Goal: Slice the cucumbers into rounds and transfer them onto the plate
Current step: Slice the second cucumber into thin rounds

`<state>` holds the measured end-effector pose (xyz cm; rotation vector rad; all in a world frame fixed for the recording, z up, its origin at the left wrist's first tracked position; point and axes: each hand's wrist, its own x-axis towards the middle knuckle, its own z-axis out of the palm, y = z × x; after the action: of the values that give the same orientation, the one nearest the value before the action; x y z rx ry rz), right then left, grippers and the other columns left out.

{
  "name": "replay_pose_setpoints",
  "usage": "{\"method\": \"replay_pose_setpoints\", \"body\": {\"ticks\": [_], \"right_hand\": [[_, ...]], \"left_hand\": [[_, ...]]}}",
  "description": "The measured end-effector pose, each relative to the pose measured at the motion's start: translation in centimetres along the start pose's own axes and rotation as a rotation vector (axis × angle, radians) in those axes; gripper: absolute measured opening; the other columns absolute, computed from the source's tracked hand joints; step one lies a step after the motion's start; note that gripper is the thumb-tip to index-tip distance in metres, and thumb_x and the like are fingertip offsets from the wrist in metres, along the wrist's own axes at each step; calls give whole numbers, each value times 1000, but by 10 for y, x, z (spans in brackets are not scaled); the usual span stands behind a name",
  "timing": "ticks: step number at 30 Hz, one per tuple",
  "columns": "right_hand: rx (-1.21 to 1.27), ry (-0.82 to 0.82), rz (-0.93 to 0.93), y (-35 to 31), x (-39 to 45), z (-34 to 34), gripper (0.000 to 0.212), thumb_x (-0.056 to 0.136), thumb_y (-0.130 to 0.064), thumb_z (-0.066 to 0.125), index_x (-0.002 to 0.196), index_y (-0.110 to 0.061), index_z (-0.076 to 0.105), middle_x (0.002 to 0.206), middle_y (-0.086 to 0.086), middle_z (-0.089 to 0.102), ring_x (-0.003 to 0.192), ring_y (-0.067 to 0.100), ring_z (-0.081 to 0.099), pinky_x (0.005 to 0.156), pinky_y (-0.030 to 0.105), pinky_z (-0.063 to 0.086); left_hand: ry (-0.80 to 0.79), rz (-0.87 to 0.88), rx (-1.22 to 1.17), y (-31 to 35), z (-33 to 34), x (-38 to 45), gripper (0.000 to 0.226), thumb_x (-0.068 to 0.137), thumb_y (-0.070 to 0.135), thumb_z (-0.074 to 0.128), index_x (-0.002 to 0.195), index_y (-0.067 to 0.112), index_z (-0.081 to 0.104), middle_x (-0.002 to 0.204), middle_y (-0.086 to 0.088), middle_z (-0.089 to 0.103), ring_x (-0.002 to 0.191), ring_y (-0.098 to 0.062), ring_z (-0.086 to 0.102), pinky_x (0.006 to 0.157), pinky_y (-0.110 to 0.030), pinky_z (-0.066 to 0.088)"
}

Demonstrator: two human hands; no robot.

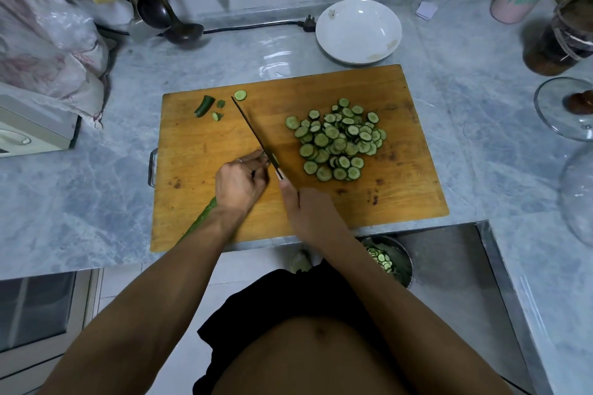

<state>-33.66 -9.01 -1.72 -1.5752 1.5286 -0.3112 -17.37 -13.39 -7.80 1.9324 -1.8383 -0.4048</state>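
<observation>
A long cucumber [201, 218] lies across the near left of the wooden cutting board [401, 196]. My left hand [239, 183] holds it down with curled fingers near its cut end. My right hand [306, 208] grips the handle of a knife [255, 133], whose blade stands edge-down against my left fingertips. A heap of cucumber rounds [337, 139] covers the right middle of the board. Cut-off cucumber ends [205, 105] and one loose round [240, 94] lie at the far left. A white plate [358, 29] with nothing in it stands behind the board.
A metal bowl [396, 261] with cucumber rounds sits below the counter edge. A ladle [179, 30], a power cord and a plastic bag are at the back left. Jars, a bottle and glass lids [564, 106] crowd the right. A white appliance [35, 128] is at the left.
</observation>
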Motion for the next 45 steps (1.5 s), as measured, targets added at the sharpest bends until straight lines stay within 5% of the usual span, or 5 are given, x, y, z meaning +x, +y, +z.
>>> {"method": "replay_pose_setpoints", "body": {"ticks": [7, 13, 23, 35, 45], "right_hand": [[70, 0, 52, 7, 8, -3, 67, 104, -52, 24, 66, -8, 55, 68, 7, 57, 66, 23, 54, 59, 32, 33], [77, 68, 79, 21, 1, -23, 68, 103, -54, 23, 65, -8, 54, 64, 7, 58, 60, 20, 53, 57, 31, 35], [21, 7, -24, 18, -19, -25, 67, 104, -50, 26, 61, -6, 50, 61, 11, 56, 57, 22, 51, 57, 33, 28], [-21, 2, -57, 13, -24, -19, 61, 104, -51, 26, 57, -15, 41, 61, 6, 50, 63, 24, 51, 60, 29, 31], [-16, -5, -57, 11, -18, -17, 62, 103, -53, 28, 56, -14, 41, 57, 5, 49, 58, 23, 50, 57, 30, 34]], "left_hand": [[-1, -38, -80, -4, 4, 0, 23, 87, 11, 65, 106, 14, 75, 116, -1, 70, 111, -13, 65, 99, -28, 50], [51, 34, 34, -1, -1, -8, 22, 88, 16, 67, 108, 20, 76, 119, 1, 70, 103, -22, 67, 81, -35, 57], [40, 70, -13, 10, 8, -5, 26, 88, 16, 61, 109, 15, 75, 117, -3, 71, 108, -21, 66, 87, -32, 55], [90, -76, -16, 19, 11, -5, 19, 80, 4, 57, 84, 7, 76, 96, -8, 75, 84, -30, 69, 64, -30, 50], [60, -32, -121, 10, 13, -3, 22, 78, 5, 54, 83, 4, 75, 97, -9, 75, 87, -26, 71, 70, -27, 52]]}}
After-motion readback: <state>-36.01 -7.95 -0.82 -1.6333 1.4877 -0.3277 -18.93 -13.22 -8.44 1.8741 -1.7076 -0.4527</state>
